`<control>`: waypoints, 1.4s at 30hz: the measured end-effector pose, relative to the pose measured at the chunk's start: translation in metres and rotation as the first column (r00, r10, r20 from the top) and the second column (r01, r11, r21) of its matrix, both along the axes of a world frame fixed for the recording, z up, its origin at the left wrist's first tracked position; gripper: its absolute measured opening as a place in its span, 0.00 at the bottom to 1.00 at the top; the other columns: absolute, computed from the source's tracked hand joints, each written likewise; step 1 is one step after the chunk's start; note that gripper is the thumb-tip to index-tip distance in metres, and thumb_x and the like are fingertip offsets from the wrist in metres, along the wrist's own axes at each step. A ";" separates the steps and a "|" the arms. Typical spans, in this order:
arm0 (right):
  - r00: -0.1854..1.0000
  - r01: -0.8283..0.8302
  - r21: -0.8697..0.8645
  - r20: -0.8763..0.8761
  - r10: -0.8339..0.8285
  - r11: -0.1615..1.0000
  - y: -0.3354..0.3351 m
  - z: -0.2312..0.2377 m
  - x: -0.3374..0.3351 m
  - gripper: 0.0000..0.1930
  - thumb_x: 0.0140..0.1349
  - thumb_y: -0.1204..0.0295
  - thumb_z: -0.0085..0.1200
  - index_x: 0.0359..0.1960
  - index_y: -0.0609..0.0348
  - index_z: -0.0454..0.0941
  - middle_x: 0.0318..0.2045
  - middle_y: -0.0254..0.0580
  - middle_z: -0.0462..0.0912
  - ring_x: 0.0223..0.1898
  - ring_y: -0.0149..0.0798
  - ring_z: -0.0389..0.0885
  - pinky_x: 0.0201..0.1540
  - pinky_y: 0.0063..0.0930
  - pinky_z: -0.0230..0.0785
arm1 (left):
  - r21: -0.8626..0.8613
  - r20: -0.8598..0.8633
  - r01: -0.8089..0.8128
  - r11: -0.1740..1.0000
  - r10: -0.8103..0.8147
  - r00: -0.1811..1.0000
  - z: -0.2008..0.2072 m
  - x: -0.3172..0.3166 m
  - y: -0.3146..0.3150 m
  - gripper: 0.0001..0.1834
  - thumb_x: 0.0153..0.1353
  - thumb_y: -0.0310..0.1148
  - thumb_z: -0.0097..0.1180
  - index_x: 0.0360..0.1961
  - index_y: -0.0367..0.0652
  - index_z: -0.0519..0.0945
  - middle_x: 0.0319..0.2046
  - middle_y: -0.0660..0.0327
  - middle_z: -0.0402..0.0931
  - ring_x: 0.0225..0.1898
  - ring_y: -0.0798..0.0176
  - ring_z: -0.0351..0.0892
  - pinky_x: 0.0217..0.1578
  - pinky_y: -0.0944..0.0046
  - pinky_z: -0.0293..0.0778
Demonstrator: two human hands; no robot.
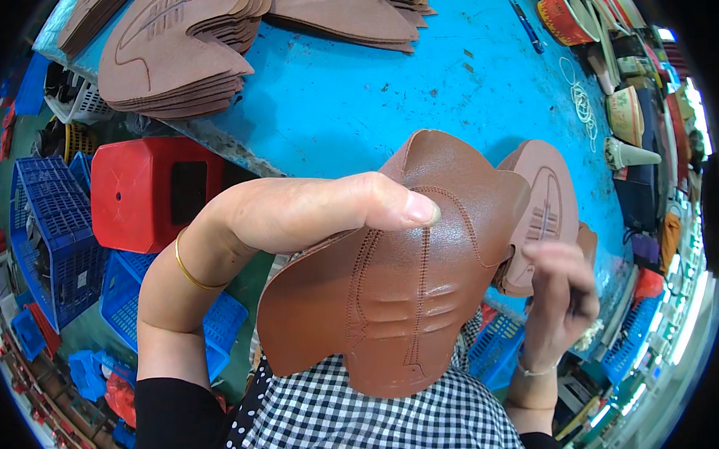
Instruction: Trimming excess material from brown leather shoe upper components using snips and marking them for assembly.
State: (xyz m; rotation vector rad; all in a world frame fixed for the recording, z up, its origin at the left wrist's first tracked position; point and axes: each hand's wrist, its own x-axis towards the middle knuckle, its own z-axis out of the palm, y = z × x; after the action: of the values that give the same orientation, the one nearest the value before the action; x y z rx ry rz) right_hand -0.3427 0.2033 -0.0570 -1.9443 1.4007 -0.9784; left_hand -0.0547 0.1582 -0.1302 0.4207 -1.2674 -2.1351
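Observation:
My left hand [351, 203] is closed on a brown leather shoe upper [406, 310], its thumb pressed on the smooth side and its other fingers hidden behind the piece. Stitched seams and several short raised ridges run along the leather, which hangs in front of my checked apron. My right hand [564, 296] is to the right of the upper, its fingers bent and smeared by motion. Beside those fingers lies a pile of uppers [560, 186], pale suede side up, at the table's right. Whether the right hand touches this pile I cannot tell.
Further stacks of uppers [175, 53] lie at the far left of the blue table [331, 91], others [344, 19] at the back. A pen [527, 27], loose thread [581, 106] and a cone [634, 153] are at right. A red stool [133, 193] and blue crates [55, 235] stand left.

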 end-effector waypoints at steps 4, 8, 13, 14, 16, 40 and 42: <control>0.991 0.045 0.350 0.102 -0.085 0.936 -0.007 0.004 0.003 0.09 0.65 0.76 0.47 0.39 0.69 0.78 0.35 0.42 0.80 0.34 0.28 0.78 0.38 0.19 0.69 | 0.124 0.048 -0.007 0.992 0.001 0.999 0.002 0.003 0.003 0.24 0.68 0.35 0.42 0.62 0.33 0.66 0.61 0.54 0.67 0.62 0.60 0.66 0.64 0.61 0.60; 0.969 -0.035 0.489 0.231 -0.091 0.871 -0.004 -0.001 0.006 0.09 0.64 0.73 0.51 0.39 0.68 0.78 0.35 0.39 0.80 0.34 0.25 0.76 0.39 0.16 0.67 | 0.249 0.104 -0.024 0.968 -0.002 0.995 0.004 0.006 0.007 0.27 0.65 0.37 0.46 0.62 0.31 0.66 0.60 0.53 0.68 0.61 0.60 0.66 0.62 0.61 0.61; 0.942 -0.052 0.519 0.310 -0.131 0.853 -0.007 -0.003 0.010 0.12 0.60 0.69 0.58 0.38 0.66 0.77 0.31 0.33 0.79 0.32 0.22 0.73 0.36 0.15 0.65 | 0.393 0.172 -0.076 0.916 0.008 0.985 0.010 0.012 0.016 0.30 0.61 0.38 0.50 0.61 0.28 0.66 0.59 0.52 0.68 0.59 0.60 0.67 0.61 0.61 0.62; 0.947 -0.085 0.546 0.303 -0.103 0.834 -0.008 -0.003 0.006 0.12 0.58 0.69 0.60 0.38 0.65 0.77 0.29 0.31 0.77 0.30 0.21 0.71 0.34 0.14 0.63 | 0.420 0.185 -0.090 0.903 0.011 0.983 0.011 0.013 0.018 0.31 0.60 0.38 0.51 0.61 0.27 0.66 0.59 0.52 0.69 0.59 0.60 0.67 0.61 0.61 0.62; 0.953 -0.114 0.573 0.295 -0.074 0.812 -0.007 -0.003 0.004 0.13 0.56 0.68 0.63 0.37 0.65 0.77 0.27 0.29 0.76 0.28 0.19 0.69 0.31 0.13 0.61 | 0.472 0.206 -0.112 0.875 0.014 0.978 0.012 0.015 0.020 0.33 0.59 0.39 0.53 0.60 0.26 0.66 0.58 0.52 0.69 0.58 0.60 0.67 0.60 0.61 0.62; 0.660 -0.171 0.358 0.734 -0.163 0.918 0.056 -0.046 -0.122 0.41 0.35 0.67 0.61 0.58 0.67 0.65 0.52 0.55 0.75 0.51 0.52 0.75 0.55 0.47 0.68 | 0.460 0.048 -0.068 0.885 0.052 0.997 0.033 0.043 0.010 0.20 0.65 0.37 0.54 0.47 0.27 0.79 0.39 0.54 0.81 0.39 0.67 0.79 0.41 0.70 0.74; 0.648 -0.155 0.420 0.726 -0.228 0.894 0.052 -0.045 -0.129 0.43 0.35 0.64 0.62 0.59 0.67 0.64 0.53 0.55 0.74 0.52 0.52 0.75 0.56 0.47 0.68 | 0.423 0.044 -0.115 0.899 0.106 0.993 0.023 0.040 0.012 0.20 0.65 0.36 0.53 0.47 0.27 0.78 0.40 0.53 0.81 0.40 0.67 0.80 0.42 0.69 0.74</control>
State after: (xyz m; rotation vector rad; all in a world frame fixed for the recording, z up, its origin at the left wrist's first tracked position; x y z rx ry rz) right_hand -0.4719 0.2551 -0.1023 -0.9424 1.0164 -1.1713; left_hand -0.0152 0.1704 -0.1072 0.6803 -0.7557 -2.3079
